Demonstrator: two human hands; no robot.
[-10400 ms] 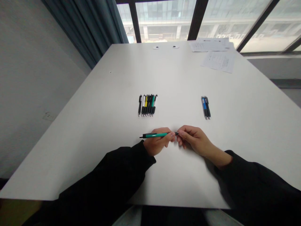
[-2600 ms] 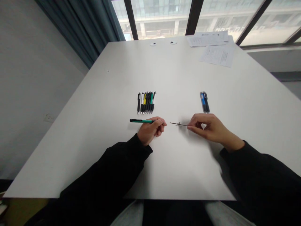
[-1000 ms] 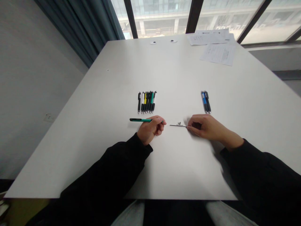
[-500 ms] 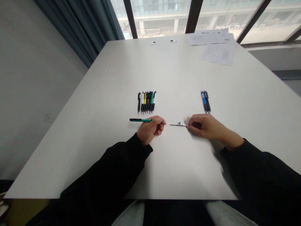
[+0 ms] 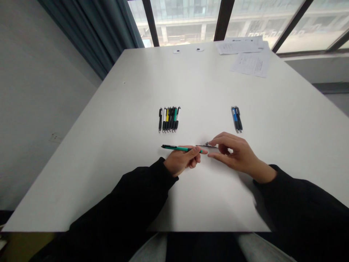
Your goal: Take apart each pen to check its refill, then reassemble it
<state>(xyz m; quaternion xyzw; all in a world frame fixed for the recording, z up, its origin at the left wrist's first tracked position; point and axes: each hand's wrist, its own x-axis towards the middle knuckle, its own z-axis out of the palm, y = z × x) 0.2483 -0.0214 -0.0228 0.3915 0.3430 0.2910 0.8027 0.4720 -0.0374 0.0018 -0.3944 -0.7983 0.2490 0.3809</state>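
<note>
My left hand point(image 5: 184, 160) is closed around a green pen point(image 5: 178, 148), which points left with its black clip end out past the fingers. A thin dark pen refill point(image 5: 201, 146) lies on the table by the left fingertips, partly behind my right hand. My right hand point(image 5: 236, 151) has its thumb and index finger spread apart. Its index fingertip is at a small metal pen part point(image 5: 206, 143) beside the refill; whether it touches the part I cannot tell.
Beyond my left hand several pens point(image 5: 169, 119) lie side by side. A blue pen point(image 5: 235, 114) and a black pen point(image 5: 239, 118) lie together on the right. Paper sheets point(image 5: 251, 63) rest at the far right of the white table point(image 5: 131, 120), near the window.
My left hand has moved right and slightly nearer with the green pen. My right hand has let go of the refill's end, spread its fingers and shifted left to the metal part.
</note>
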